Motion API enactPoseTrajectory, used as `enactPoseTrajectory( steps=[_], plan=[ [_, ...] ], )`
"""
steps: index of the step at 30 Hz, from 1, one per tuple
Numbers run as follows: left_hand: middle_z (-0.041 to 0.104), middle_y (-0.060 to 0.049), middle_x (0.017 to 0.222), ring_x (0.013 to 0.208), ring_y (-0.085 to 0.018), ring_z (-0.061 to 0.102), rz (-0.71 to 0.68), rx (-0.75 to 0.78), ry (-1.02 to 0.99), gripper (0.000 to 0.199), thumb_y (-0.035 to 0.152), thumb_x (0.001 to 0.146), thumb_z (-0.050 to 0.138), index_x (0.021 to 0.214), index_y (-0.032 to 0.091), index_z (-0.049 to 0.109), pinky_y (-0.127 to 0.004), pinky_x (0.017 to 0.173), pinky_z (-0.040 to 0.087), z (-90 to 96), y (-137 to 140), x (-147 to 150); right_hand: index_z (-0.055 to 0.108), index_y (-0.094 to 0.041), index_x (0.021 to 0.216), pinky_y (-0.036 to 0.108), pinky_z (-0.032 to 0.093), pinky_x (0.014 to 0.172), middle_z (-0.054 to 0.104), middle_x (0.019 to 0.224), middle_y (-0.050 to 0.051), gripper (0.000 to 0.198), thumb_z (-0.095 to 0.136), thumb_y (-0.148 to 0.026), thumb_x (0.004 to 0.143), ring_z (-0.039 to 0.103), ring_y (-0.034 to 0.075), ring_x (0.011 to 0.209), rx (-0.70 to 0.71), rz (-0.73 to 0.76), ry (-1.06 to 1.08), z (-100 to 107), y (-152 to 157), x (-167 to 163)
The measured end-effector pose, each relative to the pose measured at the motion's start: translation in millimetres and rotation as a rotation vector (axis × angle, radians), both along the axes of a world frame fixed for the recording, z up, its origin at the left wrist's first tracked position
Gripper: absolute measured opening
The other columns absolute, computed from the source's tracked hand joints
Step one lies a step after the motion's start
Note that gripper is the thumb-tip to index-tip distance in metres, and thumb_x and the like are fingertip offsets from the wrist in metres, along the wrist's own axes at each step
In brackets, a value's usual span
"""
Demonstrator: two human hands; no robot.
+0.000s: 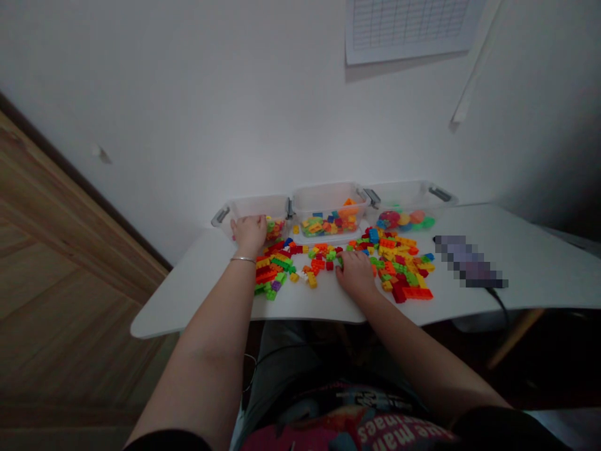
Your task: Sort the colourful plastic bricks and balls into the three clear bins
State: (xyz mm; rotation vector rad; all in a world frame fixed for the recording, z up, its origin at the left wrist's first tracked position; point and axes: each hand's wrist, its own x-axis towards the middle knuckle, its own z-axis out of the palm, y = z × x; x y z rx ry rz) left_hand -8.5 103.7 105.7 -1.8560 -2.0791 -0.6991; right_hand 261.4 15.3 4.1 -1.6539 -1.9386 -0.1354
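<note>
My left hand point(249, 234), with a thin bracelet at the wrist, reaches over the front of the left clear plastic bin point(263, 205). Its fingers curl down into the bin, and whatever they hold is hidden. Small colourful pieces point(275, 229) lie inside, beside my fingertips. On the table, my right hand point(355, 273) is closed, with a green toy brick point(340, 261) at its thumb and fingertips. Loose toy bricks spread around both hands: one group point(272, 270) near my left wrist, another point(399, 266) right of my right hand.
A middle bin point(328, 195) holds mixed pieces; the right bin point(408, 199) holds larger round coloured pieces. All stand along the wall. A blurred-out phone-like device point(469, 263) with a cable lies right on the white table point(188, 294). A printed sheet point(410, 28) hangs above.
</note>
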Motion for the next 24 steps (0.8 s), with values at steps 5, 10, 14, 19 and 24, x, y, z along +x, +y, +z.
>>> enactPoseTrajectory(
  steps=[5, 10, 14, 19, 24],
  plan=[
    [0.061, -0.016, 0.134, 0.132, -0.035, 0.046, -0.062, 0.045, -0.142, 0.047, 0.03, 0.09, 0.045, 0.134, 0.02, 0.059, -0.065, 0.114, 0.018, 3.6, -11.4, 7.4, 0.066, -0.014, 0.11, 0.041, 0.039, 0.096, 0.071, 0.105, 0.012, 0.03, 0.058, -0.017, 0.081, 0.057, 0.028, 0.104, 0.015, -0.015, -0.002, -0.1, 0.4, 0.3],
    [0.063, -0.008, 0.132, 0.133, -0.033, 0.045, -0.268, 0.16, -0.138, 0.036, 0.028, 0.088, 0.053, 0.121, 0.024, 0.065, -0.06, 0.116, 0.02, -8.0, -57.1, 49.4, 0.067, -0.014, 0.111, 0.041, 0.039, 0.095, 0.071, 0.104, 0.013, 0.031, 0.058, -0.015, 0.081, 0.058, 0.029, 0.103, 0.02, -0.034, -0.011, -1.1, 1.9, 0.1],
    [0.071, -0.004, 0.118, 0.131, -0.031, 0.047, -0.566, 0.004, -0.047, 0.025, 0.026, 0.088, 0.057, 0.108, 0.029, 0.071, -0.063, 0.118, 0.014, -37.5, -99.9, 85.0, 0.068, -0.015, 0.11, 0.04, 0.039, 0.094, 0.072, 0.102, 0.012, 0.031, 0.056, -0.013, 0.081, 0.058, 0.028, 0.101, 0.065, -0.03, -0.03, -4.8, 2.9, 0.2],
    [0.064, -0.005, 0.132, 0.129, -0.029, 0.051, -0.761, -0.216, 0.074, 0.034, 0.024, 0.085, 0.062, 0.118, 0.03, 0.067, -0.063, 0.117, 0.021, -67.6, -123.0, 101.3, 0.07, -0.016, 0.105, 0.04, 0.039, 0.089, 0.072, 0.099, 0.011, 0.027, 0.055, -0.012, 0.083, 0.058, 0.028, 0.098, 0.084, -0.038, -0.042, -7.8, 3.6, 0.7],
    [0.056, -0.008, 0.142, 0.134, -0.03, 0.047, -0.754, -0.252, 0.122, 0.04, 0.023, 0.086, 0.061, 0.126, 0.026, 0.061, -0.063, 0.117, 0.022, -75.4, -122.4, 101.8, 0.072, -0.017, 0.103, 0.039, 0.039, 0.09, 0.073, 0.098, 0.01, 0.026, 0.051, -0.012, 0.087, 0.057, 0.027, 0.098, 0.055, -0.021, -0.042, -6.5, 3.6, 2.0]
  ],
)
